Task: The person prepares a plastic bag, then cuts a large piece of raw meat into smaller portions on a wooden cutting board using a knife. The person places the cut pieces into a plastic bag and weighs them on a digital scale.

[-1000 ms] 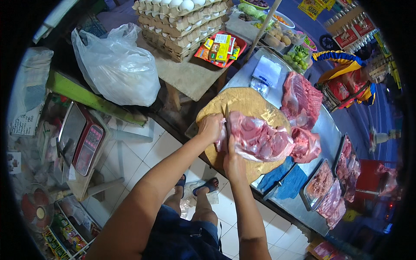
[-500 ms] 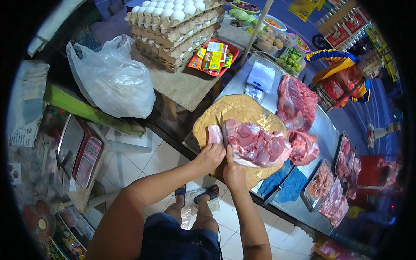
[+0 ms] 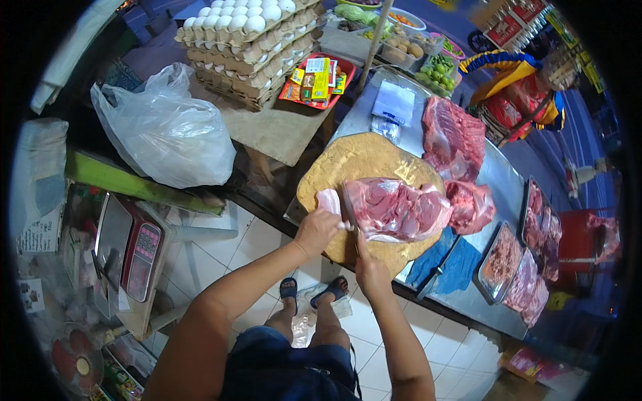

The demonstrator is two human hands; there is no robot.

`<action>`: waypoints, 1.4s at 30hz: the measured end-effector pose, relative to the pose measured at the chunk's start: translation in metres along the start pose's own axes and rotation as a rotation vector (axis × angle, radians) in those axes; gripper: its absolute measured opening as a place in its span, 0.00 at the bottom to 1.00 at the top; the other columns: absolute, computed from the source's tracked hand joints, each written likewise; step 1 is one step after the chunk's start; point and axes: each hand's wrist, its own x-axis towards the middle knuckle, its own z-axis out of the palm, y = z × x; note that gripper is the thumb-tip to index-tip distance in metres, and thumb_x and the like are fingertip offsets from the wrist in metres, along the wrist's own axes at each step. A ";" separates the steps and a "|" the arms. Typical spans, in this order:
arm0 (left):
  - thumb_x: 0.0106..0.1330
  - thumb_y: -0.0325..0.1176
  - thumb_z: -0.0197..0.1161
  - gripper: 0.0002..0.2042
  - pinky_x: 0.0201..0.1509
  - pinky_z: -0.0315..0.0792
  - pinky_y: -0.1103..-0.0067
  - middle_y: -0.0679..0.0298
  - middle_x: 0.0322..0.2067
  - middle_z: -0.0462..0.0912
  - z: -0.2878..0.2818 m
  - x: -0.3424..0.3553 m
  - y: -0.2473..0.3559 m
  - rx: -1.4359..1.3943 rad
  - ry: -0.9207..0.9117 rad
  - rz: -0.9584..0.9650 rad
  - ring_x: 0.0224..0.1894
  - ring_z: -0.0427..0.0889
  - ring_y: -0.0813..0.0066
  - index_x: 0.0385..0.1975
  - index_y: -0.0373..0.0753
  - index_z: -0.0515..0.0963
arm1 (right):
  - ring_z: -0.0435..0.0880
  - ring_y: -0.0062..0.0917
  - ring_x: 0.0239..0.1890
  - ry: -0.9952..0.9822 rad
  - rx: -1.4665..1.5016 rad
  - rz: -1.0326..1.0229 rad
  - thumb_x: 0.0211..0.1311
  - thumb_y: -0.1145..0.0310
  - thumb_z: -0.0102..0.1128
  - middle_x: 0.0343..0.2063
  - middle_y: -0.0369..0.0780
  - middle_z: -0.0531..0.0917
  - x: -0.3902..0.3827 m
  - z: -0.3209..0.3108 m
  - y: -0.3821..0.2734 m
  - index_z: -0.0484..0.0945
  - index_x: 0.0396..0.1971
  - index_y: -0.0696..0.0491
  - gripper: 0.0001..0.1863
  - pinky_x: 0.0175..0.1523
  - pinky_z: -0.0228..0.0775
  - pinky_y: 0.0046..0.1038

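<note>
Meat is the thing in hand: a large slab of raw pink meat (image 3: 398, 210) lies on a round wooden chopping block (image 3: 348, 160), toward its near right side, with its far edge just beside a smaller red chunk (image 3: 471, 206) on the metal counter (image 3: 501, 180). The left hand (image 3: 315, 230) is closed on a pale, fatty flap (image 3: 329, 199) at the slab's left end, pinching it away from the main piece. The right hand (image 3: 371, 267) is closed around the handle of a knife (image 3: 350, 207) whose blade stands in the gap between flap and slab. Judging by its sag and wet sheen, the slab is heavy, limp and slippery; it will likely slump and slide rather than hold a shape, so a pinch on a thin edge probably gives poor control. The firmer hold looks to be the thick fat rim or a whole-palm press on top, fingers kept clear of the blade.
</note>
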 end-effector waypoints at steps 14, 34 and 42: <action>0.56 0.27 0.57 0.08 0.37 0.73 0.76 0.61 0.26 0.81 -0.122 0.066 0.089 -0.765 -0.685 -0.382 0.29 0.79 0.75 0.34 0.31 0.79 | 0.82 0.37 0.25 0.269 0.428 0.495 0.64 0.76 0.56 0.26 0.48 0.83 -0.224 0.007 -0.025 0.52 0.75 0.43 0.40 0.31 0.75 0.35; 0.65 0.34 0.62 0.18 0.52 0.76 0.65 0.48 0.45 0.83 0.079 0.043 0.121 -0.141 -0.627 0.557 0.49 0.83 0.57 0.55 0.38 0.75 | 0.72 0.19 0.15 0.953 1.646 0.664 0.74 0.70 0.50 0.21 0.37 0.75 -0.164 0.024 0.009 0.47 0.76 0.39 0.35 0.18 0.70 0.23; 0.66 0.35 0.59 0.07 0.34 0.75 0.62 0.52 0.30 0.76 0.136 0.058 0.155 0.223 -0.477 0.350 0.35 0.82 0.52 0.37 0.39 0.75 | 0.72 0.21 0.13 1.247 1.591 0.837 0.75 0.70 0.48 0.19 0.37 0.74 -0.167 0.062 -0.032 0.46 0.76 0.33 0.36 0.17 0.68 0.25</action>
